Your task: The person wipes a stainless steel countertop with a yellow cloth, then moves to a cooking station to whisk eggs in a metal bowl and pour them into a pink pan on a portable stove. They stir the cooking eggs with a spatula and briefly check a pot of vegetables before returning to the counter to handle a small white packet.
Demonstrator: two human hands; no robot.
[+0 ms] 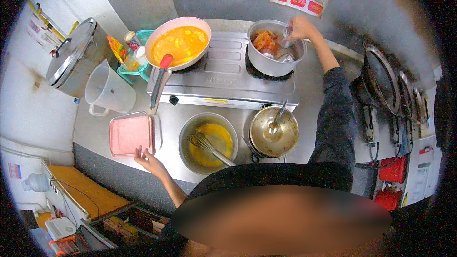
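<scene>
At the deep aluminium pot (276, 67) on the stove's right burner, my right hand (301, 28) grips a small clear container (286, 35) over the rim. Orange food (265, 41) and several small shiny cups lie inside that pot. My left hand (145, 157) holds nothing, its fingers apart at the near right corner of a pink tray (130, 134). A pale frying pan (178, 44) of orange, egg-like food sits on the left burner, a red-tipped spatula (164, 69) resting across its rim and handle. A whisk (207, 144) leans in a metal bowl (182, 150) with yellow liquid.
A metal bowl (260, 146) with a spoon (278, 117) stands before the gas stove (225, 85). To the left are a plastic measuring jug (117, 92), a teal basket (137, 73) and a large lidded pot (82, 60). Dark pans (375, 82) hang on the right wall.
</scene>
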